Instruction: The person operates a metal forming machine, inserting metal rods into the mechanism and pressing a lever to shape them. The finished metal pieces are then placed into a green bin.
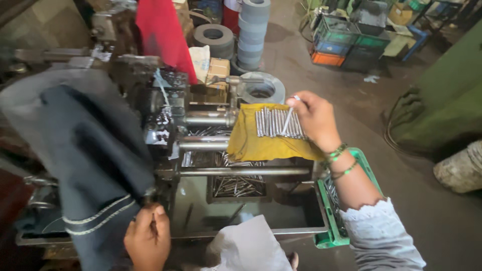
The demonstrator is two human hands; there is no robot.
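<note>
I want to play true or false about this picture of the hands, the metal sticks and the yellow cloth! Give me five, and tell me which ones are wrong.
1. The right hand holds one thin metal rod over the yellow cloth. True.
2. The row of rods lies on a blue cloth. False: the cloth is yellow.
3. The left hand is down by the dark cloth that hangs on the machine. True.
4. The right wrist is bare. False: it wears green bangles.
5. The crate by the right arm is red. False: it is green.
</note>
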